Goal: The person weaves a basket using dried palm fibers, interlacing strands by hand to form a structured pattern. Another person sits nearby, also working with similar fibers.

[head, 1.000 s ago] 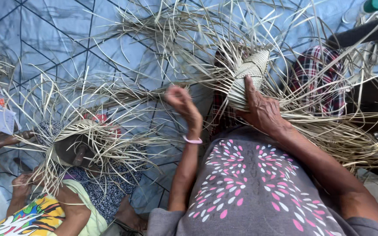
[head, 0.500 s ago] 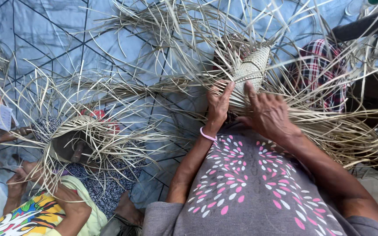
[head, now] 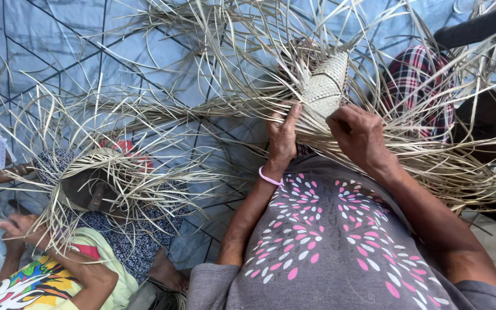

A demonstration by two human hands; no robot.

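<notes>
Both hands are now clamped on the half-woven straw piece (head: pixel 325 89): the left hand (head: pixel 282 135), which was up in the air 1 second ago, has come down flat on its lower edge, and the right hand (head: pixel 360 135) pinches strips beside it. So it looks like weaving is back on, with the piece just above both grips, loose strips (head: pixel 443 166) fanning out, and a neighbour's own straw bundle (head: pixel 104 178) off left.

The light is bright, soft and even, probably daylight from above. Shadows are weak; only under the loose straw strips (head: pixel 144 115) some thin ones fall. No strong glare. The centre is sharp, while the edges bend outward and look slightly blurred.
</notes>
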